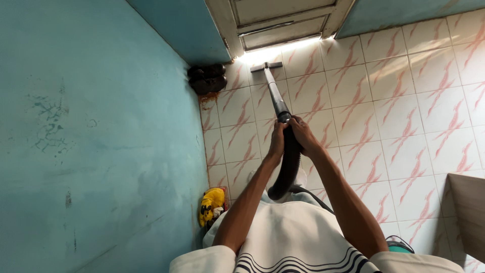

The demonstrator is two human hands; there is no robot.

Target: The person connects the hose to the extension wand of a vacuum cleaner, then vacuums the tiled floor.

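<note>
The person works a vacuum wand (pixel 275 93) across the tiled floor (pixel 394 116), its nozzle (pixel 266 66) at the far door (pixel 283 23). Keeping the nozzle flat on the tiles and pushing along the threshold looks the sound way. Both arms reach forward, nearly straight. The left hand (pixel 277 139) and right hand (pixel 302 134) are wrapped closed around the black hose (pixel 289 167), side by side.

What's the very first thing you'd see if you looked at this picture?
First the long vacuum wand in the middle, gripped by the left hand and the right hand, its floor nozzle at the bright gap under the door. Then the big turquoise wall on the left, with dark shoes and a yellow toy at its foot.
</note>
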